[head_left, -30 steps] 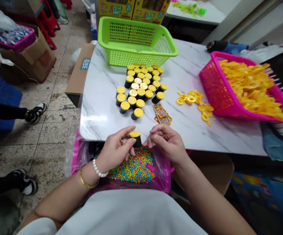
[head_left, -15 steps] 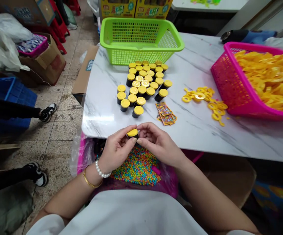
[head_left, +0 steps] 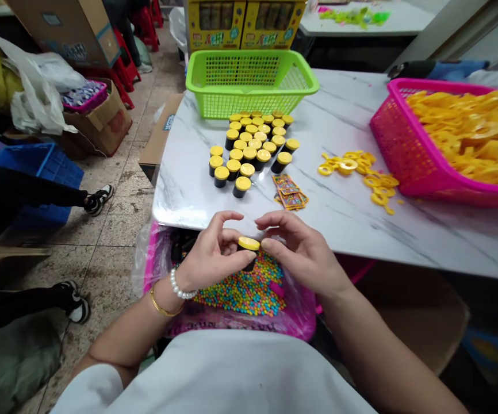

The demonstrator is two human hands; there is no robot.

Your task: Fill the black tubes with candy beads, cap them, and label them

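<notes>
A small black tub with a yellow lid (head_left: pixel 248 246) is held over the candy-filled bin by my left hand (head_left: pixel 213 254), thumb across its near side. My left index finger is lifted clear of the lid. On the other side, my right hand (head_left: pixel 303 253) has its fingers apart, with the thumb tip at the lid's edge; whether it touches is hard to tell. Below are multicoloured candy balls (head_left: pixel 253 290) in a plastic-lined pink bin (head_left: pixel 305 328). Several similar lidded tubs (head_left: pixel 241 187) stand upright in a cluster on the marbled table (head_left: pixel 188 201).
Printed sachets (head_left: pixel 291 192) lie beside the tubs. Yellow plastic rings (head_left: pixel 347 165) are scattered near a pink basket (head_left: pixel 398 146) heaped with yellow pieces. Behind the tubs stands a green basket (head_left: pixel 251 92). At the left, another person's legs (head_left: pixel 37 190) reach in near a blue crate (head_left: pixel 37 164).
My right hand has spread its fingers and shifted slightly right of the tub. My left hand still holds it, index finger now lifted. The camera view has shifted a little.
</notes>
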